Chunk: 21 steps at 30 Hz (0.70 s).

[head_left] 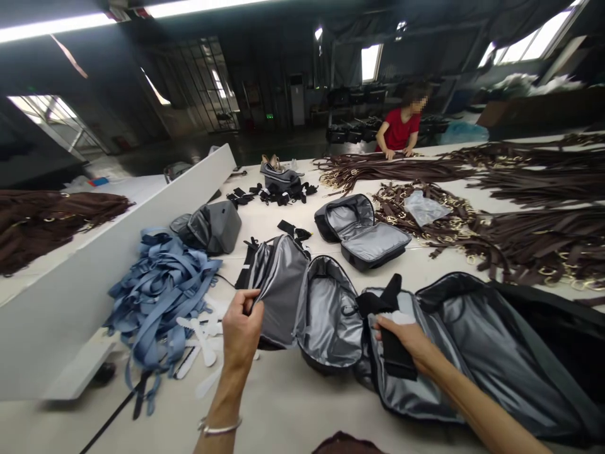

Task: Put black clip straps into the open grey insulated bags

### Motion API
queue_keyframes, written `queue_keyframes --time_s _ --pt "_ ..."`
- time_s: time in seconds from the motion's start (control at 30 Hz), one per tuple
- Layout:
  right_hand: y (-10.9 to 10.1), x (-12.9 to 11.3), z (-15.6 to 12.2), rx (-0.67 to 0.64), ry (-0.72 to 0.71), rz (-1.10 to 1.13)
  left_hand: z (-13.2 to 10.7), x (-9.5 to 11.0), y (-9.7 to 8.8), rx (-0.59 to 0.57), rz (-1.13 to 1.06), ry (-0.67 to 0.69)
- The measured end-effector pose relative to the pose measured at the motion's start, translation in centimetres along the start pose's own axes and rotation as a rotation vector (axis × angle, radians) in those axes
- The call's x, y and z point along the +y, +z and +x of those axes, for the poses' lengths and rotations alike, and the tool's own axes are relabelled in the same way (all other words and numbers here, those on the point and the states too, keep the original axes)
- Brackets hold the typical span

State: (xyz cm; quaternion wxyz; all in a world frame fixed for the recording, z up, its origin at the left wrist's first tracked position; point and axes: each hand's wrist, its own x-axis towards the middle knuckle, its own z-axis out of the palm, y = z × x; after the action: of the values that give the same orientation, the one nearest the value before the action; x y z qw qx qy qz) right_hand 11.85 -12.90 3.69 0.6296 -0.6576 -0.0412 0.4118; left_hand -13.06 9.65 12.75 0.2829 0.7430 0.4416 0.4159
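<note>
An unzipped dark grey bag (282, 296) with a shiny silver lining (326, 315) lies spread on the table in front of me. My left hand (242, 325) is closed, pinching the edge of its grey panel. Over a second open bag (437, 372) on the right, my right hand (406, 337) grips a folded black strap (398, 357). Something small and white (399, 317) shows at those fingers; I cannot make out what it is. The palm side of both hands is hidden.
Blue straps (165, 290) and white plastic pieces (204, 340) lie to the left, beside a white board (118, 265). Beyond are another open bag (373, 243) and a grey bag (217, 227). Brown straps (534, 233) fill the right; a person in red (399, 129) works across the table.
</note>
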Motion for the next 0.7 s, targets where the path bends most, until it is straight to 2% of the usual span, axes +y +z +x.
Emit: queue_keyframes --time_s 0.1,0.2,0.33,0.4,0.47,0.57,0.63,0.7 --pt "2.4 -2.1 -0.9 -0.117 0.008 0.014 0.1 1.5 -0.6 0.06 0.096 0.21" --pt "6.3 -2.7 -0.9 -0.31 0.028 0.037 0.0 2.0 -0.4 0.108 0.164 0.39" --pt "12.1 -0.9 1.0 -0.43 0.011 0.023 -0.2 1.8 0.4 0.165 0.243 0.522" --pt "13.8 0.6 2.3 -0.438 -0.003 -0.049 -0.2 1.3 0.4 0.196 0.303 0.577" --pt "14.0 2.0 3.6 -0.42 0.004 -0.152 -0.3 0.6 0.1 0.221 0.359 0.613" --pt "12.7 3.5 4.9 -0.402 -0.038 -0.31 -0.4 -0.5 -0.8 0.234 0.392 0.618" --pt "11.9 4.0 5.6 -0.447 -0.161 -0.445 -0.7 -0.7 -1.1 0.206 0.39 0.625" --pt "12.1 4.3 6.4 -0.489 -0.356 -0.715 -1.2 -0.4 -1.1 0.155 0.394 0.653"
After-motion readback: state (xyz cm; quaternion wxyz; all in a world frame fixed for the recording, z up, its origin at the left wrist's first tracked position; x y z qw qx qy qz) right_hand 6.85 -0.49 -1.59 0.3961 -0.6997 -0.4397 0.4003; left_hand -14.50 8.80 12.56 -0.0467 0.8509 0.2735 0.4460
